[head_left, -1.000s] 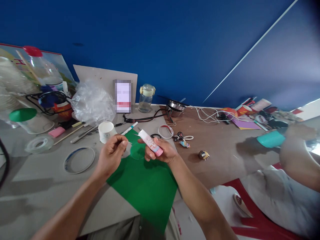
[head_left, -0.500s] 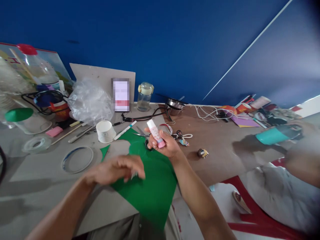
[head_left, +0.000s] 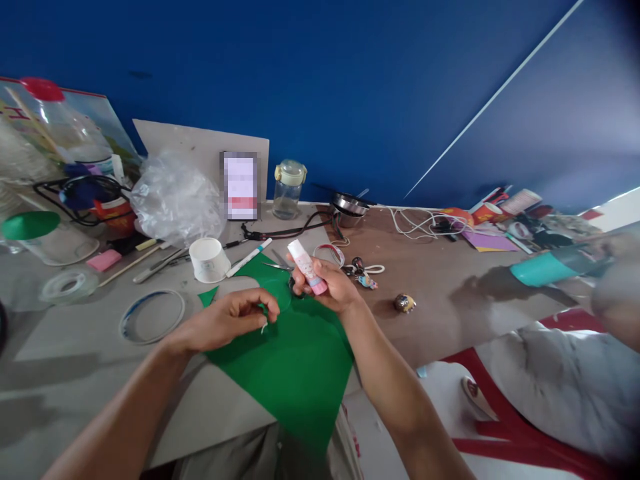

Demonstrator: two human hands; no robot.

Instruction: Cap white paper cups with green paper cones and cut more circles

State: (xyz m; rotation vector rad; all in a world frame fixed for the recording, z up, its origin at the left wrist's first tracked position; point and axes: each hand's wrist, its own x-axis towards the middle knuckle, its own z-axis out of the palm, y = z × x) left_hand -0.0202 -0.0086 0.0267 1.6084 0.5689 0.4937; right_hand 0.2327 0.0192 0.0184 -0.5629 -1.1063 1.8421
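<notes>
My right hand (head_left: 325,283) is shut on a pink and white glue stick (head_left: 306,267), held upright above a green paper sheet (head_left: 285,373). My left hand (head_left: 230,321) hangs over the same sheet with curled fingers, pinching a thin white scrap (head_left: 263,327). Just beyond its fingertips lies a round green paper cutout (head_left: 279,295), partly hidden by my right hand. Metal scissors (head_left: 277,267) rest at the sheet's far edge, their handles hidden behind my right hand. A small green triangular scrap (head_left: 207,296) lies left of my left hand.
A white paper cup (head_left: 209,260), a white marker (head_left: 249,257), a tape roll (head_left: 69,285), a ring (head_left: 151,317) and a plastic bag (head_left: 175,200) sit on the grey board. Keys and cables lie on the brown table. A co-worker's hand holds a teal cup (head_left: 543,270) at right.
My left hand has come back up from its lower, blurred position and now sits near the green cutout. My right hand has barely moved, and the scissors show more clearly.
</notes>
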